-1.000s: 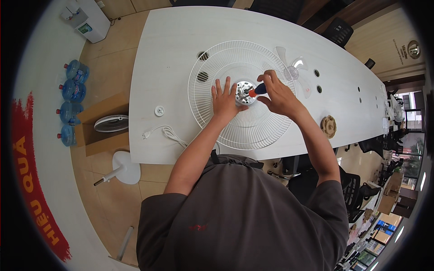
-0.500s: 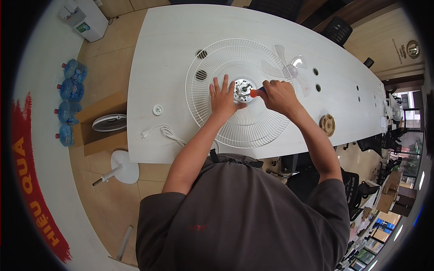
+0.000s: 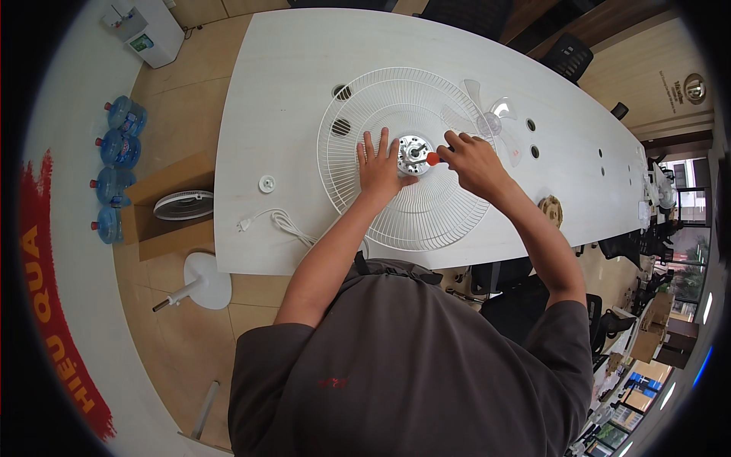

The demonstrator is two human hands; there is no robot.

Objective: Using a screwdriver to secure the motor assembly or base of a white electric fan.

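A round white wire fan grille [image 3: 415,217] lies on the white table in front of me, with a metal motor hub [image 3: 415,154] at its centre. My left hand [image 3: 381,171] rests spread on the grille just left of the hub, holding nothing. Closed around a screwdriver [image 3: 433,158] with an orange-red part on its handle, my right hand [image 3: 476,162] is at the hub's right side. The screwdriver's shaft points left across the hub; its tip is too small to make out. Beyond the grille's right edge lies a clear fan blade [image 3: 489,123].
On the white table [image 3: 282,68] lie a small white round cap [image 3: 266,183], a coiled white power cord [image 3: 283,221] and a tan round part [image 3: 550,212]. An open cardboard box [image 3: 171,238], a white fan stand base [image 3: 207,280] and blue water bottles [image 3: 120,148] are on the floor at left.
My right hand and the screwdriver have shifted slightly to the right, showing more of the shaft across the hub. My left hand stays spread on the grille.
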